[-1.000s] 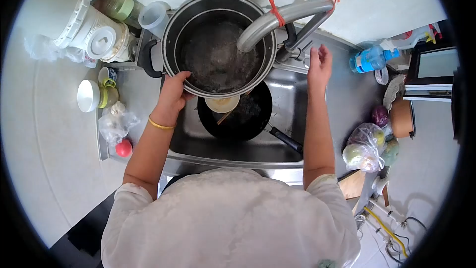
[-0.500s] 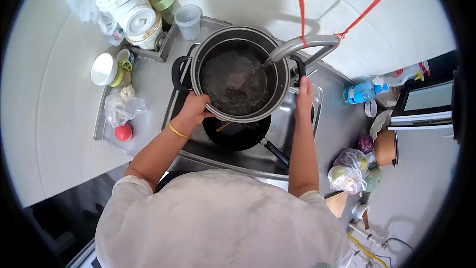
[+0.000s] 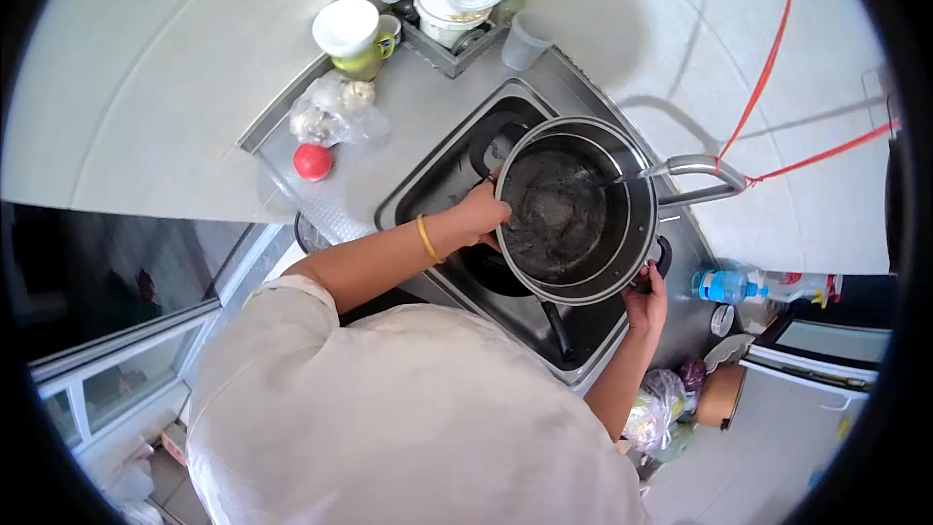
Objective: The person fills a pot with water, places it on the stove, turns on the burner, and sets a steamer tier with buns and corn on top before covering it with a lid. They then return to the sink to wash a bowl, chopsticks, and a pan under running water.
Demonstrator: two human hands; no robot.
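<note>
A large dark pot (image 3: pixel 632 209) with water (image 3: pixel 556 219) in it is between my hands, over the metal sink (image 3: pixel 403 194). My left hand (image 3: pixel 481 212) is closed on the pot's near left side, below one black side handle (image 3: pixel 480 144). My right hand (image 3: pixel 645 303) has its fingers around the opposite black handle (image 3: pixel 664 258). The curved faucet (image 3: pixel 702 167) reaches over the pot's rim, and a stream from it runs into the water. Under the pot sits a black frying pan, mostly hidden, its handle (image 3: pixel 557 332) pointing towards me.
A red round object (image 3: pixel 313 162), a bag of garlic (image 3: pixel 326 117) and a white bowl (image 3: pixel 346 27) stand on the left counter. A plastic cup (image 3: pixel 527 41) is behind the sink. To the right are a blue bottle (image 3: pixel 724 286) and bagged vegetables (image 3: pixel 656 408). Red string (image 3: pixel 768 63) holds the faucet.
My view has turned to the left, so the scene appears rotated. The pot has shifted slightly away from the faucet and covers more of the frying pan. Both hands stay on it.
</note>
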